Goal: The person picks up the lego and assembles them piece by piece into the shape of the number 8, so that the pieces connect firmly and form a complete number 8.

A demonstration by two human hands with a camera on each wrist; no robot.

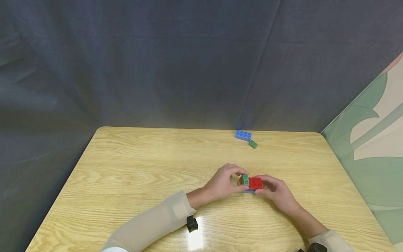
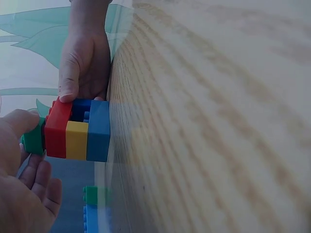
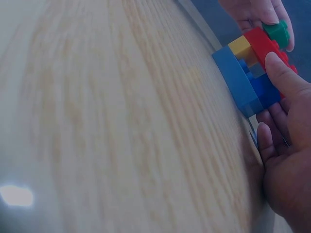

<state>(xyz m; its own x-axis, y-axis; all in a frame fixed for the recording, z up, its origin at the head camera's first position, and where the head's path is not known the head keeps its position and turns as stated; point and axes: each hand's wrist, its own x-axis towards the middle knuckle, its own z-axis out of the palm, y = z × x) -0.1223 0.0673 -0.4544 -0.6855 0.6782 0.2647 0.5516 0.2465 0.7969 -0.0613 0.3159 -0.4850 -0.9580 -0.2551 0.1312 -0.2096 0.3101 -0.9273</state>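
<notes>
A small brick stack stands on the table. Its base is a long blue brick (image 3: 235, 77), with a yellow brick (image 2: 77, 138) and a darker blue brick (image 3: 267, 91) above, a gap between these two. Across them lies a long red brick (image 1: 255, 183). My left hand (image 1: 223, 182) pinches a small green brick (image 1: 245, 180) between thumb and fingers at the red brick's left end, on its top. From the other side my right hand (image 1: 280, 195) grips the red brick, thumb on its near side. Whether the green brick is fully seated I cannot tell.
At the table's (image 1: 132, 168) back edge lie a loose blue brick (image 1: 243, 135) and a small green brick (image 1: 253, 144), close together. A dark curtain (image 1: 189, 70) hangs behind the table, and a patterned leaf-print surface (image 1: 374, 157) borders the right side.
</notes>
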